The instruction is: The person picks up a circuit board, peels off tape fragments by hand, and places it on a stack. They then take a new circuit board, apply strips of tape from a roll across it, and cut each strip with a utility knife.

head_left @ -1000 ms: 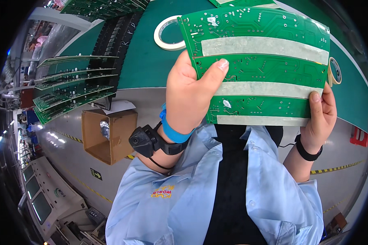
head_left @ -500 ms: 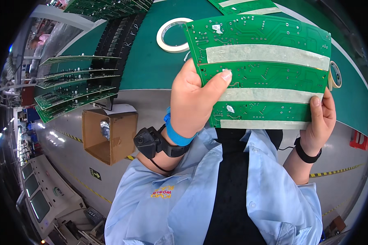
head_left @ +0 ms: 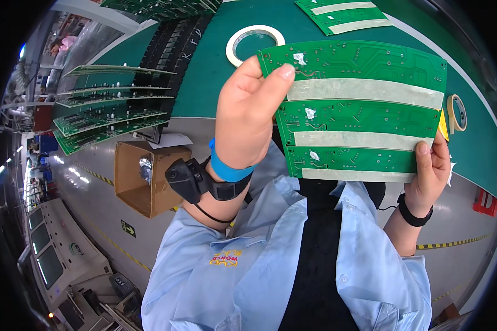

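Both my hands hold up a green circuit board panel (head_left: 359,116), its solder side facing me. Pale tape strips (head_left: 364,91) run across its sections. A small white patch (head_left: 310,113) sits on the middle section, with similar ones above and below. My left hand (head_left: 251,105) grips the upper left edge, thumb lying on the face beside the top patch and other fingers hidden behind. My right hand (head_left: 433,168) pinches the lower right edge, thumb in front. A yellow piece (head_left: 443,127) shows beside the board above that hand.
Rolls of masking tape (head_left: 232,48) lie on the green bench (head_left: 204,83), one on each side. Another taped board (head_left: 345,17) rests at the back. Several boards (head_left: 113,121) stand in a black rack (head_left: 165,63) at left. A cardboard box (head_left: 168,176) is below it.
My left thumb has moved up from the middle section to the top section, uncovering the middle white patch. The panel has shifted slightly down, and the yellow piece has come into view.
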Motion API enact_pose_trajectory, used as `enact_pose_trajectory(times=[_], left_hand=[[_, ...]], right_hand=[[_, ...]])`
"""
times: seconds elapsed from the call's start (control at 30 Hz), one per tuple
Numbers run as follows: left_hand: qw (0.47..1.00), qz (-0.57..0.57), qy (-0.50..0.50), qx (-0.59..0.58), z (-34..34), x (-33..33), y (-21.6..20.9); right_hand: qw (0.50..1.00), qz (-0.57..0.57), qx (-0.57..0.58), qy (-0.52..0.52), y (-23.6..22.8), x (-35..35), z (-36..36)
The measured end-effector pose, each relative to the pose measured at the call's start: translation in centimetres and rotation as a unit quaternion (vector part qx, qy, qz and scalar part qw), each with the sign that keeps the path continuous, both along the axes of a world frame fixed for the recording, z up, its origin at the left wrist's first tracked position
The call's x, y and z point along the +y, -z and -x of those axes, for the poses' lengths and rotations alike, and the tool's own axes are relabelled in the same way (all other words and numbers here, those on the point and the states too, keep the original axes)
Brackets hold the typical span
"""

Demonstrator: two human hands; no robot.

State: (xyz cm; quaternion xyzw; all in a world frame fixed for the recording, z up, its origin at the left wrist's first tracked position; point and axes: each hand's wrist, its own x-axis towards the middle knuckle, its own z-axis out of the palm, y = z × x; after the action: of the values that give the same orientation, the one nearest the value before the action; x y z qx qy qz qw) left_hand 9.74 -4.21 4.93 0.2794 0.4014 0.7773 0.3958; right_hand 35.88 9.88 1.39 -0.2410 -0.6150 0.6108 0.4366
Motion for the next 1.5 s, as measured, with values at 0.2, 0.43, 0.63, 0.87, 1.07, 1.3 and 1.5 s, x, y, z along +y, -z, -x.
enact_pose_trajectory(times=[0.2,0.43,0.63,0.87,1.07,1.3,1.5], left_hand=[[0.999,0.023,-0.049,0.001,-0.6,-0.1,-0.2],[0.994,0.018,-0.109,-0.005,-0.6,0.2,-0.1],[0.993,0.047,-0.1,0.048,-0.9,0.0,-0.2],[0.993,0.028,-0.11,0.023,-0.9,-0.1,0.2],[0.994,0.031,-0.089,0.051,-0.8,-0.1,0.8],[0.994,0.024,0.106,0.029,-0.2,-0.8,2.0],[0.992,-0.044,0.045,-0.112,1.4,-1.3,2.0]], right_hand=[[1.0,-0.019,0.009,-0.009,0.6,-0.2,-0.3],[0.999,-0.043,-0.015,-0.022,1.1,-0.5,-0.6],[0.999,-0.03,-0.003,-0.021,1.2,-0.2,-0.6],[0.999,-0.021,-0.007,-0.026,0.9,-0.6,-0.4],[1.0,0.0,-0.016,-0.022,0.5,-0.5,-0.2],[0.995,0.103,-0.006,-0.02,-1.7,1.7,1.6],[0.948,0.099,0.164,-0.255,-4.6,1.7,4.1]])
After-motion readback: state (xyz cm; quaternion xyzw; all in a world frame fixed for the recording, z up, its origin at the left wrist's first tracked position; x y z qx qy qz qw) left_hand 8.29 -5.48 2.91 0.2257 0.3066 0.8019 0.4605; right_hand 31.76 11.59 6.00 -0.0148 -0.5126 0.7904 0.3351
